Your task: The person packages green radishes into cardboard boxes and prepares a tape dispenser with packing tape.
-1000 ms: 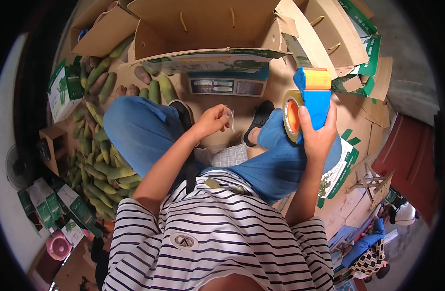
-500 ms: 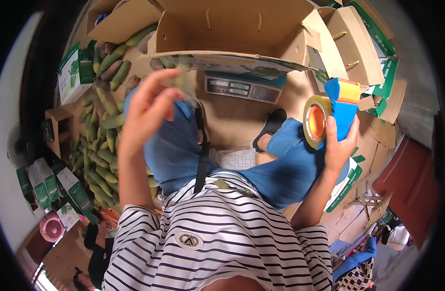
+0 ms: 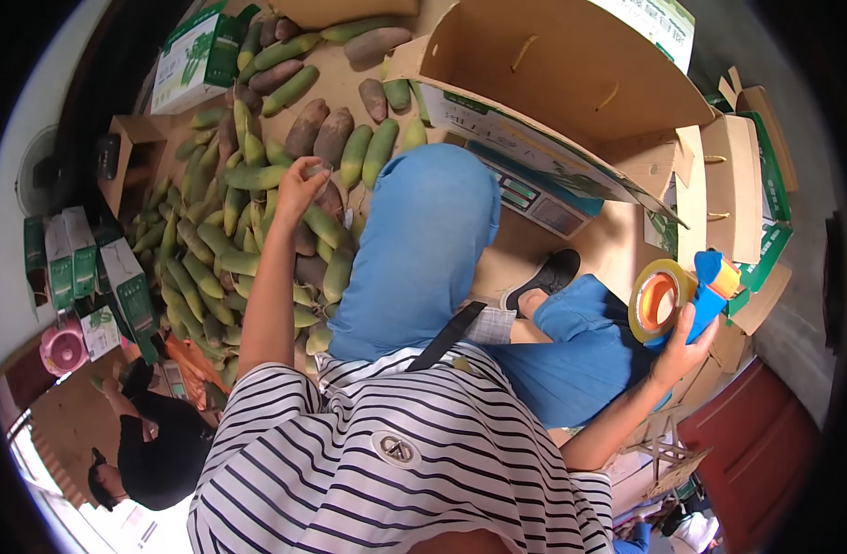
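My right hand (image 3: 684, 349) grips a blue tape dispenser (image 3: 710, 300) by its handle, with a roll of yellowish clear tape (image 3: 641, 309) on it, raised over my right knee. My left hand (image 3: 300, 189) is pinched above the pile of green radishes (image 3: 211, 245), left of my raised knee. A small, clear, film-like scrap (image 3: 318, 170) shows at its fingertips; its kind is hard to make out. Ahead of me an open cardboard box (image 3: 553, 69) rests on a digital scale (image 3: 537, 198), its flaps spread.
Another open carton (image 3: 733, 185) stands at the right. Green-and-white printed boxes (image 3: 197, 60) are at the far left, and more (image 3: 128, 277) lie lower down. A pink fan (image 3: 63, 349) sits at the left. Another person (image 3: 156, 443) in black is at the lower left.
My view has turned left, so the box and scale appear further right and more radishes show. My left hand has lowered over the radishes. The dispenser stays in my right hand.
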A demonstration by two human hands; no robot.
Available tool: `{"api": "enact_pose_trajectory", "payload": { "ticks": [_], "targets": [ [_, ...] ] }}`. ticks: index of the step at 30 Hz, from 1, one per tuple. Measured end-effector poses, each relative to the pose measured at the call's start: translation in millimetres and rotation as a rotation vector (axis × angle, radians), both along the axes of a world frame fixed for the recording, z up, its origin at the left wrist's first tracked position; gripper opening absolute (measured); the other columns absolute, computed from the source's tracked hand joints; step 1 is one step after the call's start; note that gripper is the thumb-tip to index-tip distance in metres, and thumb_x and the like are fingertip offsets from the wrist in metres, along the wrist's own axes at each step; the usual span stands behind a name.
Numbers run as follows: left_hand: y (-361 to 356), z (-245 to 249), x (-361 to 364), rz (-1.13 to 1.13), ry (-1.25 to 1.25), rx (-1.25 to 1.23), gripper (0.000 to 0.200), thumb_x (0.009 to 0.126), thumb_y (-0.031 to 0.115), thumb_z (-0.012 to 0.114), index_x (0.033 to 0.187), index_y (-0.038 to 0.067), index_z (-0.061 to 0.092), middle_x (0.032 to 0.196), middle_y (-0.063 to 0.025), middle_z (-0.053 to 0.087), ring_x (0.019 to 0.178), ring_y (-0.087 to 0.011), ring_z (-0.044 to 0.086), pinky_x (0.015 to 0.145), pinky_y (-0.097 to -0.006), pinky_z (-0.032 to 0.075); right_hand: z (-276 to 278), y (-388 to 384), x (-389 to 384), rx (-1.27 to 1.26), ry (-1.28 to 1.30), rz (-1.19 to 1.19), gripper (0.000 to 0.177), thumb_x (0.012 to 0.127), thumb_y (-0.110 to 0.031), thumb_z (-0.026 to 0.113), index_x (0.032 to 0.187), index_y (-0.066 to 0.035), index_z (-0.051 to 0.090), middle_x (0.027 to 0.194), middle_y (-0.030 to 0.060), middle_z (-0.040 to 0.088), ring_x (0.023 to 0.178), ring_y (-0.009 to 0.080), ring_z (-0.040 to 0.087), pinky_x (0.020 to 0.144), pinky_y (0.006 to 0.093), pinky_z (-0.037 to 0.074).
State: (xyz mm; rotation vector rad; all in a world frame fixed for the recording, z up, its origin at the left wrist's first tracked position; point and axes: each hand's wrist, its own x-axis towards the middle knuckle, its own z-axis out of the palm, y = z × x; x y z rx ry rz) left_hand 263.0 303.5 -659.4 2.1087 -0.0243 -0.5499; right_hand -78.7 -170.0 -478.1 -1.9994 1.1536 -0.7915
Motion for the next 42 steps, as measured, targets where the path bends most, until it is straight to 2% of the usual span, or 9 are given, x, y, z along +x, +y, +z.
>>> {"api": "enact_pose_trajectory", "payload": {
  "ticks": [5, 8, 11, 17, 21, 25, 32, 38, 42],
  "targets": [
    [35, -38, -30, 0.01, -0.025, 0.205, 0.054, 0.085, 0.017, 0.07, 0.132, 0.005, 0.048, 0.07, -0.0025, 0.057, 0.057, -0.0086, 0.053, 0.05, -0.0239, 0.042, -1, 0, -1, -0.006, 0.014, -0.008, 0.058, 0.089, -0.038, 0.065, 0.125, 0.004, 0.05, 0.111, 0.0094, 0.057, 0.099, 0.0172, 0.052, 0.09, 0.0305, 0.04],
    [16, -20, -39, 0.036, -0.048, 0.142, 0.054, 0.085, 0.015, 0.065, 0.134, 0.004, 0.046, 0.078, -0.0071, 0.059, 0.061, -0.0129, 0.056, 0.056, -0.0295, 0.047, -1, 0, 1, -0.001, 0.014, 0.002, 0.058, 0.089, -0.038, 0.065, 0.125, 0.004, 0.05, 0.112, 0.0096, 0.056, 0.1, 0.0173, 0.052, 0.091, 0.0305, 0.04],
    [-1, -6, -35, 0.048, 0.044, -0.038, 0.041, 0.089, 0.011, 0.057, 0.129, 0.003, 0.051, 0.082, -0.0095, 0.059, 0.063, -0.0139, 0.058, 0.058, -0.0297, 0.049, -1, 1, 3, 0.007, -0.02, -0.007, 0.057, 0.089, -0.037, 0.065, 0.125, 0.004, 0.05, 0.112, 0.0098, 0.056, 0.1, 0.0175, 0.051, 0.091, 0.0305, 0.04],
    [4, -7, -14, 0.039, -0.032, 0.105, 0.022, 0.093, 0.01, 0.053, 0.11, 0.005, 0.065, 0.08, -0.0063, 0.064, 0.064, -0.0143, 0.061, 0.058, -0.0302, 0.05, -1, 3, 5, -0.004, -0.025, -0.011, 0.057, 0.089, -0.037, 0.065, 0.125, 0.005, 0.049, 0.113, 0.0099, 0.056, 0.101, 0.0177, 0.051, 0.092, 0.0305, 0.04],
    [52, -52, -34, 0.026, 0.125, 0.437, 0.024, 0.09, 0.021, 0.059, 0.108, 0.006, 0.066, 0.088, -0.012, 0.069, 0.076, -0.0213, 0.068, 0.07, -0.0364, 0.051, -6, 1, 1, -0.006, 0.003, -0.006, 0.058, 0.089, -0.037, 0.065, 0.126, 0.005, 0.049, 0.113, 0.0099, 0.056, 0.101, 0.018, 0.052, 0.092, 0.0309, 0.04],
    [52, -63, -69, -0.114, -0.025, 0.762, 0.031, 0.086, 0.023, 0.063, 0.114, 0.011, 0.062, 0.1, -0.0185, 0.068, 0.09, -0.0344, 0.065, 0.077, -0.0436, 0.051, -8, -1, -1, -0.001, 0.021, 0.005, 0.06, 0.089, -0.038, 0.066, 0.128, 0.005, 0.048, 0.113, 0.0099, 0.056, 0.101, 0.0179, 0.052, 0.092, 0.0311, 0.04],
    [50, -100, -72, -0.375, 0.004, 1.003, 0.051, 0.088, 0.006, 0.047, 0.137, 0.017, 0.043, 0.096, -0.019, 0.068, 0.086, -0.0355, 0.067, 0.069, -0.0473, 0.052, -5, 2, 2, -0.012, 0.074, 0.018, 0.061, 0.089, -0.039, 0.065, 0.128, 0.005, 0.049, 0.113, 0.0097, 0.057, 0.1, 0.0171, 0.052, 0.091, 0.0309, 0.041],
    [31, -88, -53, -0.328, 0.132, 1.068, 0.069, 0.088, 0.005, 0.046, 0.149, 0.004, 0.013, 0.096, -0.0239, 0.068, 0.084, -0.0363, 0.068, 0.071, -0.0459, 0.054, -7, 2, 3, -0.009, 0.058, 0.021, 0.058, 0.09, -0.038, 0.065, 0.127, 0.004, 0.05, 0.111, 0.0093, 0.057, 0.099, 0.0172, 0.053, 0.091, 0.0312, 0.041],
    [33, -97, -49, -0.34, 0.091, 1.07, 0.064, 0.09, 0.007, 0.045, 0.147, 0.0, 0.016, 0.1, -0.0246, 0.067, 0.088, -0.0371, 0.068, 0.075, -0.0467, 0.053, -8, 2, 1, -0.07, 0.075, 0.003, 0.057, 0.09, -0.036, 0.065, 0.126, 0.004, 0.05, 0.111, 0.0093, 0.057, 0.098, 0.017, 0.053, 0.091, 0.0312, 0.041]
  ]
}}
